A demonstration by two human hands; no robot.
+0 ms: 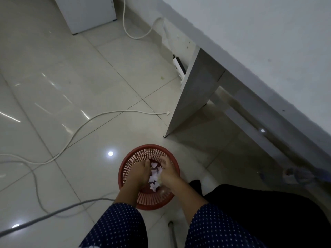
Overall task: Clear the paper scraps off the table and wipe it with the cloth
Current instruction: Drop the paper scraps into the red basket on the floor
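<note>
The scraps (155, 174) are sitting pale and crumpled between the two palms, right over the mouth of the basket (128, 164), with some appearing to lie inside it; the basket is standing on the floor (80, 77) near the leg (188, 97) of the tabletop (268, 42). The left hand (141, 173) is lying with fingers fairly straight along the pile, so its grip is looking released, flat against the paper rather than clenched; the right hand (169, 172) is smeared by motion, and I cannot tell whether its grip is grasping scraps or letting go.

The step in hand, as I judge it, is dropping the scraps in; doing it well is calling for both hands kept low inside the rim, the palms parting slowly, and the fingers rubbing together so that small bits are falling into the basket and not onto the tiles; the slotted walls may be letting tiny pieces slip out.

The tabletop is reaching across the upper right; a blurred bluish thing (297, 176) by its near edge may be the cloth, but I am not able to say; cables (89, 120) are trailing over the floor to the left.
</note>
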